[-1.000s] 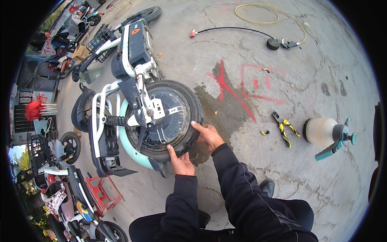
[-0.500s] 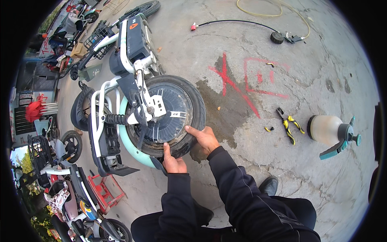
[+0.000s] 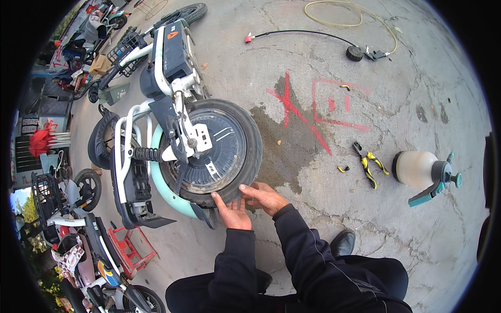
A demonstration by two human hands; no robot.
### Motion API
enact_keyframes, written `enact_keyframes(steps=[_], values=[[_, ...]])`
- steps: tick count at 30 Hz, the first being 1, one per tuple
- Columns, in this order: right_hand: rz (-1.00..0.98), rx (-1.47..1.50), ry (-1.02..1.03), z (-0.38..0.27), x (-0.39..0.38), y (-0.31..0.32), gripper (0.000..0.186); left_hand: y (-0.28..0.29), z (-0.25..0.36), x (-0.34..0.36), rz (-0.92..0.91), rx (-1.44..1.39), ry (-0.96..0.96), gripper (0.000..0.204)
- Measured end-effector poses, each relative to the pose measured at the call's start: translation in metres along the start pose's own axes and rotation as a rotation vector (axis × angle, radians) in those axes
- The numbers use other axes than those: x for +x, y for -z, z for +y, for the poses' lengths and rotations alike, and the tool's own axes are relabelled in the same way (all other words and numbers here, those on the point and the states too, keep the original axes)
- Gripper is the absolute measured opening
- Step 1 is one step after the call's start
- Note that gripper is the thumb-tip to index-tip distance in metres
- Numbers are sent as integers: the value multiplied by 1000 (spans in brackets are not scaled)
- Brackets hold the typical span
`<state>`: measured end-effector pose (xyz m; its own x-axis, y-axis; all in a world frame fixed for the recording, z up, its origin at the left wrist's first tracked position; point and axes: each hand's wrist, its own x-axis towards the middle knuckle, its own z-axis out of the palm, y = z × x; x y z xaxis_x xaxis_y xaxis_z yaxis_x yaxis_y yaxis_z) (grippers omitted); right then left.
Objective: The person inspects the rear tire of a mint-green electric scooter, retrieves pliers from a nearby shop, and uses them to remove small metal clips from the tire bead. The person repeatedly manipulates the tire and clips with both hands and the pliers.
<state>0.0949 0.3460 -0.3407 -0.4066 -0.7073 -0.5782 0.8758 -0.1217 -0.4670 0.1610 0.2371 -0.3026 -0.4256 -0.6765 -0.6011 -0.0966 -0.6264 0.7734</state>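
An electric bike (image 3: 136, 151) with a white frame lies on its side at left. Its rear wheel (image 3: 222, 130) faces up, a black tire (image 3: 254, 136) around a dark hub disc with a white label (image 3: 212, 169). My left hand (image 3: 235, 215) is at the tire's near edge, thumb on the rubber, fingers stretched out along the tread. Just to its right, my right hand (image 3: 267, 199) has its thumb at the tire edge and its fingers extended. Neither hand is wrapped tightly round the tire. A mint-green fender (image 3: 175, 198) curves beside the wheel.
On the concrete at right are yellow-black pliers (image 3: 368, 166), a small black-yellow part (image 3: 343, 169) and a spray bottle (image 3: 417, 170). An air hose (image 3: 313, 31) lies farther off. A red metal stand (image 3: 130, 250) and parked bikes (image 3: 94, 261) occupy the left. Wet ground (image 3: 287, 141) borders the wheel.
The wheel has turned clockwise, carrying its white label toward me. Both hands have loosened; the left has shifted right along the tire, and the right has moved slightly nearer to me.
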Motion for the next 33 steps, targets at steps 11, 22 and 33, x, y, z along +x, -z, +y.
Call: enact_keyframes(steps=[11,22,33], values=[[248,368,336,-20,30,-15,53,-17,28,23,19,-21,-136,70],[171,458,369,-19,24,-25,52,-6,42,27,-25,67,-107,71],[442,208,307,-71,57,11,65,-4,34,27,58,23,-146,73]])
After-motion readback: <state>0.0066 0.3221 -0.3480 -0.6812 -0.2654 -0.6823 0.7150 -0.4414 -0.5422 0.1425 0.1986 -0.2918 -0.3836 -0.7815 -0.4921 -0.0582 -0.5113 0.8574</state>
